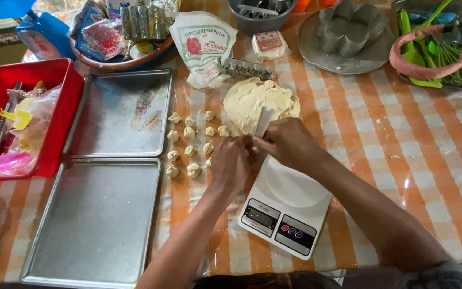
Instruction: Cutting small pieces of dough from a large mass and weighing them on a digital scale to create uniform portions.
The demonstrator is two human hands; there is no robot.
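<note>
the right hand (290, 143) holds a white scraper (264, 120) at the near edge of the dough mound (260, 101). the left hand (232, 163) pinches a small dough bit (mostly hidden) over the white scale (287, 208). dough balls (191, 147) lie left on the table (402, 139), beside two metal trays (100, 214).

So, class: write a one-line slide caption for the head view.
Both hands, left and right, portion dough with a white scraper above a kitchen scale.

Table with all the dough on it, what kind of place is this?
Probably a home kitchen table set up for baking. It has a big dough lump, metal baking trays, a kitchen scale and cake moulds on a checked tablecloth.
</note>
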